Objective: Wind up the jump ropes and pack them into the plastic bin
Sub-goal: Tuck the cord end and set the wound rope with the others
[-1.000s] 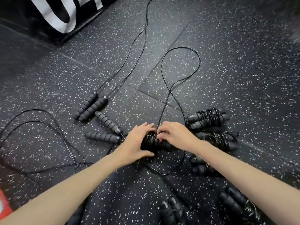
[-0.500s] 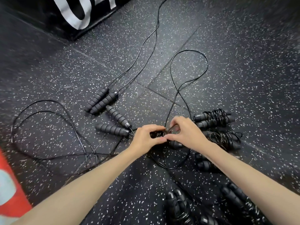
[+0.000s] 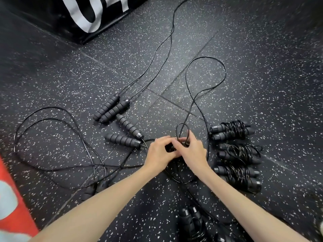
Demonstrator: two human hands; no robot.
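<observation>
Head view showed both hands meeting over a black rope bundle (image 3: pixel 170 147) on the speckled floor (image 3: pixel 262 75). Left hand (image 3: pixel 160 152) curled round the bundle's left side, holding it. Right hand (image 3: pixel 193 151) lay just right of it, fingers (image 3: pixel 189 137) pinching the cord (image 3: pixel 206 58) where a small loop (image 3: pixel 182 131) stood up between the 2 hands. Beyond the hands that cord ran out in a big loop and came back down past the right hand's outer side. More slack lay under the wrists, nearer the person.

Right of the right hand lay 3 wound ropes in a column: top one (image 3: pixel 231 131), middle (image 3: pixel 240 153), lowest (image 3: pixel 238 177), each with cord coiled round paired handles. Another wound rope (image 3: pixel 191 220) lay near the bottom, between the forearms, partly blurred.

Left of the left hand, 2 handles (image 3: pixel 125 139) met in a V, tips almost touching its knuckles. Farther out, a handle pair (image 3: pixel 111 109) lay side by side, cords trailing away past a black pad (image 3: pixel 90 16) with white lettering. Loose cord (image 3: pixel 52 137) sprawled well left of the left forearm. A red shape (image 3: pixel 12 203) sat at the left edge. No bin was in view.
</observation>
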